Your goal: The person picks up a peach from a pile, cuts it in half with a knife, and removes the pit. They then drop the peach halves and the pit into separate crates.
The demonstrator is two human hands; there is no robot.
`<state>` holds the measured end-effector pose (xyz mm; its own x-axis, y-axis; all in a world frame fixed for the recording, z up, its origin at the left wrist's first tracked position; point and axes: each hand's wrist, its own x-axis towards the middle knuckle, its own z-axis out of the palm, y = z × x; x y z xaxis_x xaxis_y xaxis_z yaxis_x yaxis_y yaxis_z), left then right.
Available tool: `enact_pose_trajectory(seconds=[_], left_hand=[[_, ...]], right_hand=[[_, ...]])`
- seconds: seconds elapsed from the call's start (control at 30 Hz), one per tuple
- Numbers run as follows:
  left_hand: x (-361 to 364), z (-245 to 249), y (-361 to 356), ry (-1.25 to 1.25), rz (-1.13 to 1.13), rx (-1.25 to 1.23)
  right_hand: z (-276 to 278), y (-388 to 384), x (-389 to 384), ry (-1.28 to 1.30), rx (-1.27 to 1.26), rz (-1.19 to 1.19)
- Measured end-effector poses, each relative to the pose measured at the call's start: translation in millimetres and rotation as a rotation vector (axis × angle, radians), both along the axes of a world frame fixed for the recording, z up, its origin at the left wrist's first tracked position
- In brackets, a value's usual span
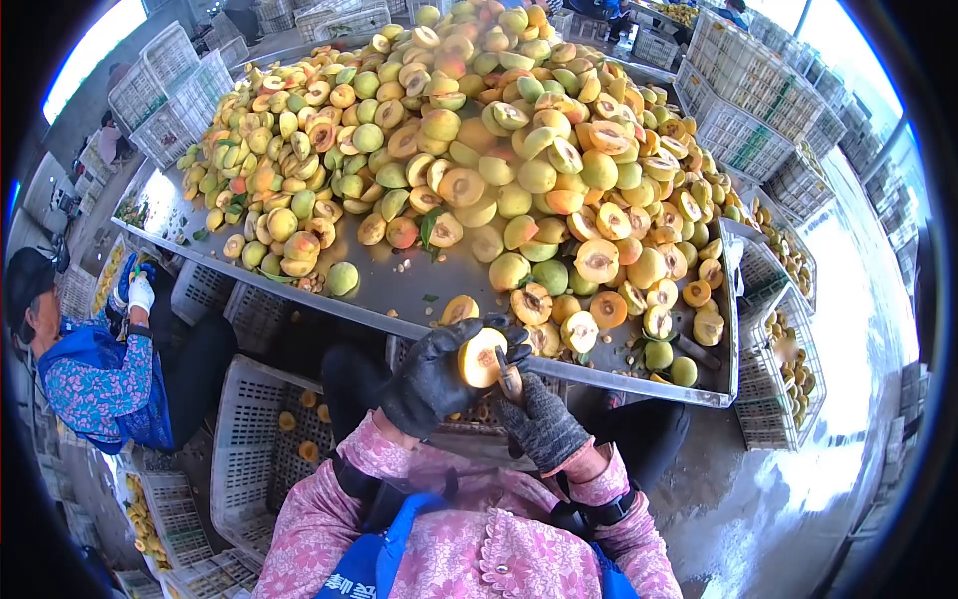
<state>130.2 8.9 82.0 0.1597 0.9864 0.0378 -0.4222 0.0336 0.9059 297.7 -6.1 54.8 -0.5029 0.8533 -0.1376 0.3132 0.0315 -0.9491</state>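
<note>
My left hand [419, 384], in a black glove, has its fingers wrapped round a halved peach [481, 358], the cut yellow face turned up and to the right. My right hand [547, 427], in a dark grey knit glove, grips a small knife-like pitting tool [511, 384] with a brown handle. Its dark tip is against the right edge of the peach's cut face; the exact shape of the tip cannot be made out. Just beyond both hands runs the front rim of a metal table [389, 317], heaped with halved and whole peaches [459, 187].
A plastic crate [244, 424] with a few peach halves stands at my lower left. Crates of fruit [773, 384] stand right of the table, with stacked crates [753, 95] behind. A co-worker [105, 369] in a blue apron sits at left. The floor [738, 499] looks wet.
</note>
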Motion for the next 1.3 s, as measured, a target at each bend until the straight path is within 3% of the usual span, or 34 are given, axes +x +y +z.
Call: enact_pose_trajectory(seconds=[0.07,0.1,0.13,0.2,0.27,0.33,0.37,0.43,0.53,0.63,0.73,0.83,1.0,1.1,1.13,1.17,1.23,1.3], left_hand=[[2.1,1.2,-6.2,0.263,0.060,0.181],[2.8,-1.6,-6.9,0.256,0.030,0.279],[3.8,-5.2,-7.6,0.247,-0.001,0.375],[7.7,-16.9,-7.4,0.141,0.006,0.309],[9.1,-29.6,-3.5,-0.216,-0.054,0.105],[9.7,-40.6,0.4,-0.821,-0.180,-0.253],[12.6,-43.5,-1.8,-0.554,-0.067,-0.135],[20.2,-49.5,-8.2,-0.019,0.152,0.102],[16.1,-57.1,-3.9,0.021,0.077,-0.031],[12.4,-63.8,-1.6,-0.444,-0.020,-0.321],[7.8,-83.2,5.0,-0.611,-0.059,-0.491],[2.7,-90.1,-8.9,0.698,0.337,0.353],[-11.6,-78.8,-10.1,0.787,0.116,0.403],[-9.6,-82.6,-11.4,0.716,0.148,0.373],[-7.6,-86.0,-12.4,0.676,0.185,0.370],[-6.5,-94.1,-13.2,0.573,0.177,0.261],[-7.3,-123.7,-11.3,0.369,0.164,0.052],[-6.1,-141.8,-8.7,0.162,0.150,-0.157]], right_hand=[[-22.1,0.8,0.0,0.003,0.279,0.018],[-23.7,2.1,-2.1,0.021,0.460,0.036],[-21.0,-0.6,-1.5,0.018,0.272,0.023],[-9.2,-5.8,-4.3,0.015,-0.102,-0.002],[-12.7,-6.4,-6.6,0.053,0.073,0.024],[-33.5,-5.6,-7.1,0.050,0.165,0.058],[-59.7,-3.4,-6.9,0.027,0.172,0.079],[-52.0,-2.3,-8.5,-0.069,0.271,0.122],[-21.1,-8.2,-5.6,-0.231,0.440,0.159],[-16.7,-11.3,-8.7,-0.276,0.441,0.160],[-25.9,-10.9,-8.6,-0.264,0.460,0.178],[-34.1,-9.8,-5.8,-0.233,0.366,0.241],[-38.0,-6.1,-0.8,-0.309,0.273,0.351],[-42.8,-5.4,-1.2,-0.112,0.291,0.289],[-43.6,-5.5,-2.7,-0.014,0.156,0.253],[-44.7,-5.8,-6.2,0.085,0.019,0.217],[-44.4,-6.1,-8.5,0.106,-0.001,0.200],[-42.1,-7.6,-6.0,-0.053,0.225,0.235]])
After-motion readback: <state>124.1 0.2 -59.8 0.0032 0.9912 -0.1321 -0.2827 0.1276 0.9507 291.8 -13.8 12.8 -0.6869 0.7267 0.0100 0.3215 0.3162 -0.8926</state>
